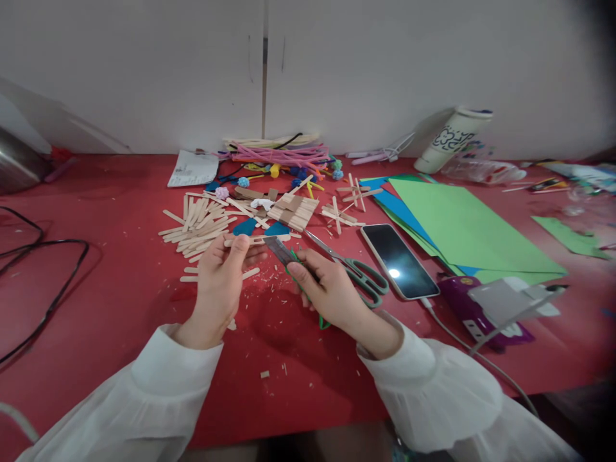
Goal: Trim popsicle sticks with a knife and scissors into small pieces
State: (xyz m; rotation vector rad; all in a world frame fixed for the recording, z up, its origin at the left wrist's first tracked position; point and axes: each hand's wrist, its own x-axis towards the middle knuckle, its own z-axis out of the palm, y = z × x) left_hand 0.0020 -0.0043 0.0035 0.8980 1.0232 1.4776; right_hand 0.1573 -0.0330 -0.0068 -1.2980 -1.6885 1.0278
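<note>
Pinched between thumb and fingers, a wooden craft stick (pixel 282 238) extends rightward from my left hand (pixel 222 276); it has a slot cut along its middle. My right hand (pixel 327 282) grips a green utility knife (pixel 276 249), its grey blade out and meeting the stick near the slot. Grey-handled scissors (pixel 368 276) lie just behind my right hand, blades toward the left. A pile of loose craft sticks (pixel 205 221) lies beyond my left hand. Farther back is a flat panel of joined sticks (pixel 298 210). Small wood shavings are scattered on the red table beneath my hands.
A phone (pixel 399 260) with a charging cable, a purple power strip (pixel 486 311) and green and blue paper sheets (pixel 471 224) occupy the right. Pink pipe cleaners (pixel 283 154) and a tumbler (pixel 452 141) stand along the back wall. A black cable (pixel 72 241) curls at the left.
</note>
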